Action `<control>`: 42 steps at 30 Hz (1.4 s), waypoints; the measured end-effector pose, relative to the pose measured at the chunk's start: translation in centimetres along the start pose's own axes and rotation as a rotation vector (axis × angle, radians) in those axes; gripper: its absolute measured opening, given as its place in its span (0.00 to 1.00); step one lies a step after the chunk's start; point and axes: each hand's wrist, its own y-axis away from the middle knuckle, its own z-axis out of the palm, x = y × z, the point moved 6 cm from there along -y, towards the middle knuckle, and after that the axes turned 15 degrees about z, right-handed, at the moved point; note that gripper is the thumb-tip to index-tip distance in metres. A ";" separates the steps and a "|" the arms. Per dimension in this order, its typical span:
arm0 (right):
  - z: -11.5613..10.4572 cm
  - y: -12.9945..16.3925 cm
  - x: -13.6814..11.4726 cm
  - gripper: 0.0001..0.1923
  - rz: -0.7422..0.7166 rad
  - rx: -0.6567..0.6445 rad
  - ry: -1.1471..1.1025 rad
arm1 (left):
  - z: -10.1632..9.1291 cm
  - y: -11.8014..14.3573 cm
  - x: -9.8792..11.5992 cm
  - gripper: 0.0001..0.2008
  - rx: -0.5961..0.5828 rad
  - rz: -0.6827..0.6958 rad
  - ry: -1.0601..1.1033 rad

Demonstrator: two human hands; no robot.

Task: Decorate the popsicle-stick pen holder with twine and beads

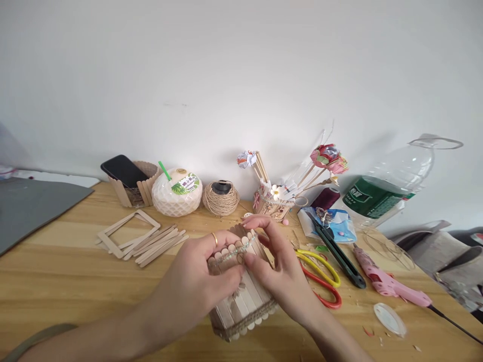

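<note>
Both hands are on the stick box (pixel 241 296), mid-table, tipped away. Left hand (pixel 196 281) grips its side; right hand (pixel 277 266) pinches the bead trim (pixel 232 253) running crosswise along the rim.

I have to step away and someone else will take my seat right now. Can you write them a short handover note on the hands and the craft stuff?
Left hand: grips the stick box from its left side.
Right hand: pinches the bead string against the box's rim.
Things: the box lies tilted on the table; spare sticks at left; scissors and pink glue gun at right; twine ball behind.
Done: box walls assembled, twine band round its base.
Left: the bead string seems only partly laid along the rim.
</note>
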 end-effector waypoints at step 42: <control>-0.2 0.1 0.5 0.11 0.011 -0.025 -0.018 | 0.4 -0.1 0.2 0.08 0.018 -0.057 0.036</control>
